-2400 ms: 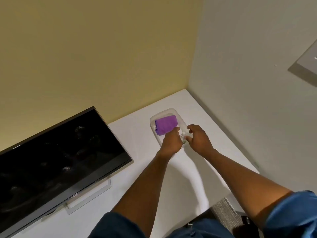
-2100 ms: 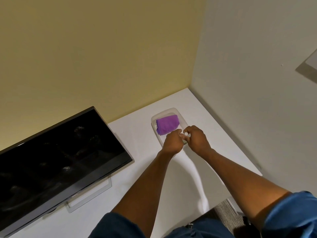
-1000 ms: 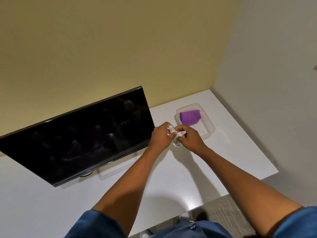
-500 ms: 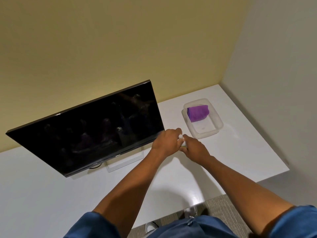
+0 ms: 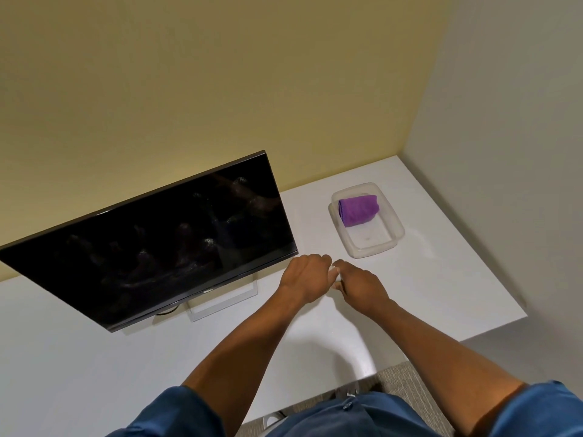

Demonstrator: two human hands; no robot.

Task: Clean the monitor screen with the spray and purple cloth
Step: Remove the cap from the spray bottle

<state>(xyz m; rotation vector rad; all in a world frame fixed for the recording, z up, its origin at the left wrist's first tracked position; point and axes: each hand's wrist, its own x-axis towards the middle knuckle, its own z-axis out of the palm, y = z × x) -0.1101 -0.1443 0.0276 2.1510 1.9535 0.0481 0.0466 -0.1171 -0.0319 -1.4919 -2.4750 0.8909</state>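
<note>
Carried away from the clear tray [image 5: 394, 230], the spray bottle [image 5: 334, 273] is now gripped by both the left hand [image 5: 307, 277] and right hand [image 5: 361, 287] just right of the monitor [image 5: 151, 244]; the purple cloth [image 5: 358, 209] is left in the tray. The nozzle is best aimed squarely at the screen.

A small white object [image 5: 335, 273], at center frame, is almost wholly covered by the left hand [image 5: 307, 278] and right hand [image 5: 359, 288]; its identity cannot be told. The monitor [image 5: 151, 244] is clipped at the left edge.
</note>
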